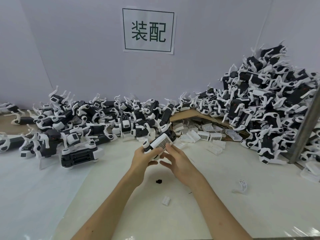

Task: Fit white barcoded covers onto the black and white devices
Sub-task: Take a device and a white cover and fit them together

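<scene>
I hold one black and white device [147, 146] above the table's middle, with a white barcoded cover [161, 142] lying on its upper face. My left hand [141, 159] grips the device from the left and below. My right hand [176, 157] has its fingertips on the cover's right end, thumb stretched under the device. Loose white covers [204, 135] lie in a heap just beyond, under a bent piece of cardboard [192, 115]. One device [79, 156] lies on its back at the left with an uncovered black bay.
Piles of devices line the wall: a low one at the left [86, 116], a tall one at the right [270, 104]. On the near table lie a small black part [158, 181], a white clip [166, 200] and a white leg piece [241, 186]. A metal post [306, 129] stands at the right.
</scene>
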The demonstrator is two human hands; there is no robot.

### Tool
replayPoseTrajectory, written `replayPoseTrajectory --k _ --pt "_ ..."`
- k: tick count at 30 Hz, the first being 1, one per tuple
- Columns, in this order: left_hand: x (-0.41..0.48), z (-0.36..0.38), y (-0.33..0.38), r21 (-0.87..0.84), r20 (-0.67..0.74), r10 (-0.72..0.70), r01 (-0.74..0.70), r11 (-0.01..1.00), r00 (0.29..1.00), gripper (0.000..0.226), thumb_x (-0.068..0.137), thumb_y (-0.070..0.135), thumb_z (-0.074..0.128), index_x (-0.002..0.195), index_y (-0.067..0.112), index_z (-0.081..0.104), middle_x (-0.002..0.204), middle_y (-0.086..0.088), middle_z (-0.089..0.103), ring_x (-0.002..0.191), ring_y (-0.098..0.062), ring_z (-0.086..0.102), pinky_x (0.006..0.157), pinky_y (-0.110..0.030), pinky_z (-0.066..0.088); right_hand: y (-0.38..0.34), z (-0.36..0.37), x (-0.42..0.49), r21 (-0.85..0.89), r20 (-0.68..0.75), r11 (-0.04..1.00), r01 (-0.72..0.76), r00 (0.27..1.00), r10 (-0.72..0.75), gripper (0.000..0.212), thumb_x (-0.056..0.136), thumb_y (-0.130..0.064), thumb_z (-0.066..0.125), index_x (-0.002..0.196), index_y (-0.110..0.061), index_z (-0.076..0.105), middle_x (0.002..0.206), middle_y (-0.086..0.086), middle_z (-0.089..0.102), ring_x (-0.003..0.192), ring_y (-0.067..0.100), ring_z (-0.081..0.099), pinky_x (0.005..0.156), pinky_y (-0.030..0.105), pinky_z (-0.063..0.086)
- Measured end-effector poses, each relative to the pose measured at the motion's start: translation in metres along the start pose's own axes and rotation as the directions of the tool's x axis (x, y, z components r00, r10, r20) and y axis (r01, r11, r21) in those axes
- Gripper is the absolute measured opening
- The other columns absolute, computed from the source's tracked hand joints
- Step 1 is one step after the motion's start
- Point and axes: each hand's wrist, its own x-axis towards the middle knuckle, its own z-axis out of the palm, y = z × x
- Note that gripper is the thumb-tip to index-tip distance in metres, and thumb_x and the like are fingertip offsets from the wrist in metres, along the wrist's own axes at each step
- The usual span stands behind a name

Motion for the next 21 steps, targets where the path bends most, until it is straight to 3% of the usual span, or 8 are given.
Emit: replayPoseTrajectory --k 4,10,13,17,21 --pt "-0.0017 0.0023 0.0 -0.006 0.052 -0.038 0.038 0.999 0.998 0.043 0.072 0.035 0.075 0.107 0.011 0.069 0.085 -0.003 0.074 0.083 -0.02 0.073 0.076 -0.031 0.054 -0.0008 0.0015 0.0 0.089 -0.002 0.995 0.032 0.999 -0.032 0.051 0.09 -0.046 0.057 0.127 -0.012 0.065 0.117 0.003 0.071 0.099 0.011 0.065 0.086 0.029 0.053" --pt "-0.0014 0.0056 -0.0005 -0.017 0.026 -0.049 0.05 0.999 0.998 0.036 0.078 0.031 0.077 0.108 0.013 0.069 0.085 -0.002 0.075 0.083 -0.017 0.073 0.078 -0.032 0.054 0.0026 0.005 -0.0005 0.04 -0.052 0.995 0.091 0.995 -0.088 0.048 0.089 -0.05 0.055 0.124 -0.019 0.066 0.123 0.002 0.071 0.112 0.015 0.066 0.092 0.032 0.052" --pt "-0.0027 0.0063 0.0 -0.029 0.021 -0.062 0.063 0.998 0.998 0.045 0.071 0.037 0.075 0.109 0.013 0.07 0.087 -0.001 0.074 0.082 -0.014 0.072 0.076 -0.03 0.054 0.0034 0.0066 -0.0003 0.012 -0.083 0.995 0.101 0.992 -0.099 0.048 0.088 -0.052 0.056 0.123 -0.02 0.067 0.121 0.0 0.072 0.113 0.015 0.066 0.091 0.031 0.052" --pt "-0.003 0.007 -0.0001 -0.036 0.018 -0.081 0.081 0.996 0.997 0.048 0.072 0.041 0.074 0.111 0.014 0.07 0.09 -0.002 0.072 0.083 -0.013 0.069 0.072 -0.027 0.054 0.0011 0.0017 -0.0001 0.027 -0.097 0.997 0.069 0.993 -0.067 0.035 0.095 -0.041 0.058 0.118 -0.017 0.069 0.114 0.0 0.074 0.104 0.011 0.069 0.081 0.023 0.054" --pt "-0.0023 0.0052 -0.0018 -0.091 0.079 -0.1 0.108 0.99 0.992 0.044 0.081 0.033 0.077 0.118 0.012 0.067 0.098 -0.005 0.072 0.089 -0.018 0.068 0.071 -0.029 0.054 -0.0001 -0.0029 0.0003 0.041 -0.072 0.998 0.047 0.996 -0.044 0.021 0.097 -0.025 0.062 0.114 -0.016 0.07 0.11 0.002 0.074 0.099 0.013 0.069 0.084 0.027 0.053"
